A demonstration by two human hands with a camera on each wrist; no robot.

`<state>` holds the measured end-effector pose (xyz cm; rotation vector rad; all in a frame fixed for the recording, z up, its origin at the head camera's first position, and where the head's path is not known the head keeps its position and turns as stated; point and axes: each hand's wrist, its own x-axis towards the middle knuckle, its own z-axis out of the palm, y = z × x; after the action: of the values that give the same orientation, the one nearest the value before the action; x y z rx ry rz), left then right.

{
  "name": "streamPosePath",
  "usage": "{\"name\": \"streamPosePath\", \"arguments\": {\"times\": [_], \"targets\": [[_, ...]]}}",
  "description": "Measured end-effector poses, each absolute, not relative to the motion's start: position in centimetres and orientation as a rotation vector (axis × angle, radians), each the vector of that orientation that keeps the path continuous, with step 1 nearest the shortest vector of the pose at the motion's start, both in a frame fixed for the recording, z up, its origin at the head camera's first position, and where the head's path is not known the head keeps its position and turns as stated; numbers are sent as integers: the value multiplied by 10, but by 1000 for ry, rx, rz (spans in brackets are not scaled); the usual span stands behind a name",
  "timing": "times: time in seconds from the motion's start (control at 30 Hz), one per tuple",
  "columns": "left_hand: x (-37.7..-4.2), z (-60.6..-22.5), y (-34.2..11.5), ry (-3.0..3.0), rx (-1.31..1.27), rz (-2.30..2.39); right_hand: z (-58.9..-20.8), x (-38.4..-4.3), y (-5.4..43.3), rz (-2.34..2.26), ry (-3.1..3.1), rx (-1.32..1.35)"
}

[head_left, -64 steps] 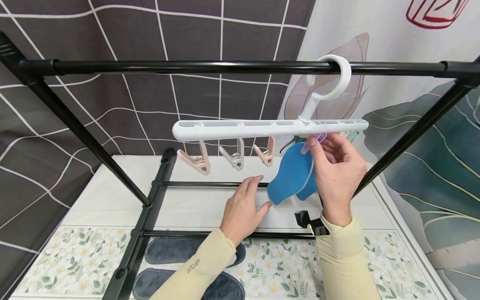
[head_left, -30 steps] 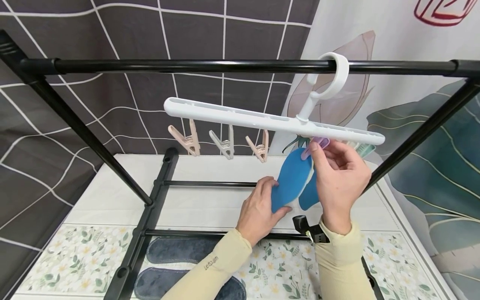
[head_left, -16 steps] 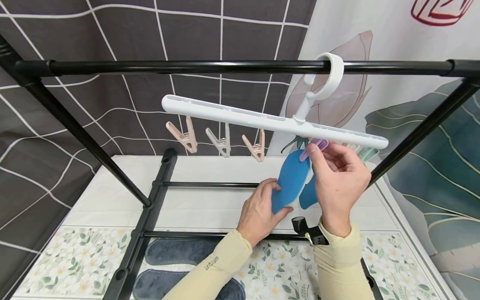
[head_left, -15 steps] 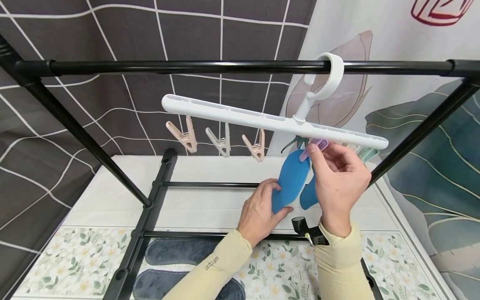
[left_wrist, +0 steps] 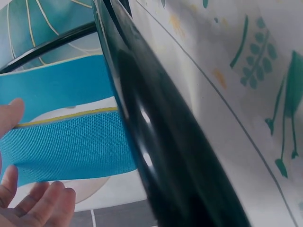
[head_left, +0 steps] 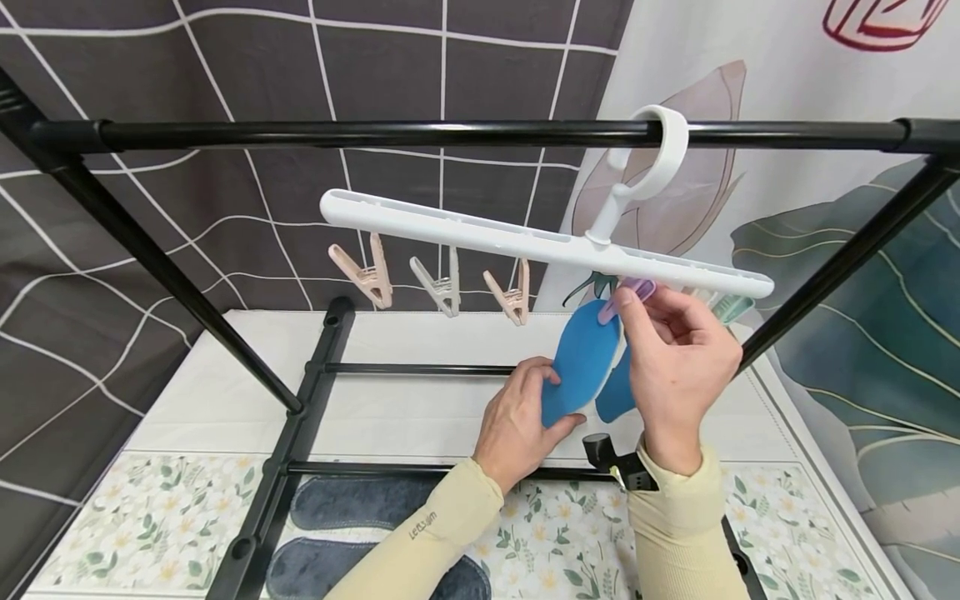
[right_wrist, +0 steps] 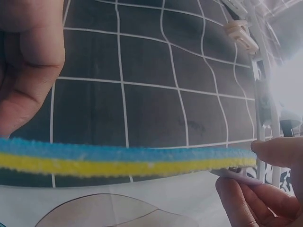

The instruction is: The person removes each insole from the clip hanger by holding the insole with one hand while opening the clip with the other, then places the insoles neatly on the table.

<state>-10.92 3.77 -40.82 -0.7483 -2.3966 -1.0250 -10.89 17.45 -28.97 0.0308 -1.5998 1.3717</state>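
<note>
My left hand (head_left: 521,421) holds the lower end of a blue insole (head_left: 581,358), thumb at one edge and fingers at the other. Its mesh face (left_wrist: 66,149) shows in the left wrist view, and its yellow layer (right_wrist: 118,165) along the edge in the right wrist view. My right hand (head_left: 678,358) pinches a purple clothespin (head_left: 628,298) at the insole's upper end, under the white hanger (head_left: 480,233). A second blue insole (head_left: 617,392) hangs just behind, partly hidden by my right hand. The hanger slopes down to the right.
The hanger hooks over a black rail (head_left: 375,133) of the rack. Two pink clothespins and a grey clothespin (head_left: 442,287) dangle on its left, a green clothespin (head_left: 732,308) at its right end. Dark grey plush insole-shaped pads (head_left: 360,502) lie below, beside the lower bar (head_left: 360,468).
My left hand has moved right and taken hold of the insole's lower end. The hanger has tipped, left end up, right end down. Over the last half second almost nothing has moved.
</note>
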Motion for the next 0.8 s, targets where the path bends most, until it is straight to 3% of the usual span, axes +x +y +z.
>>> {"name": "streamPosePath", "arguments": {"times": [0.8], "targets": [[-108,-408,37,-2387,-755,-1067,-287,-107,175,1329,-1625,58]]}}
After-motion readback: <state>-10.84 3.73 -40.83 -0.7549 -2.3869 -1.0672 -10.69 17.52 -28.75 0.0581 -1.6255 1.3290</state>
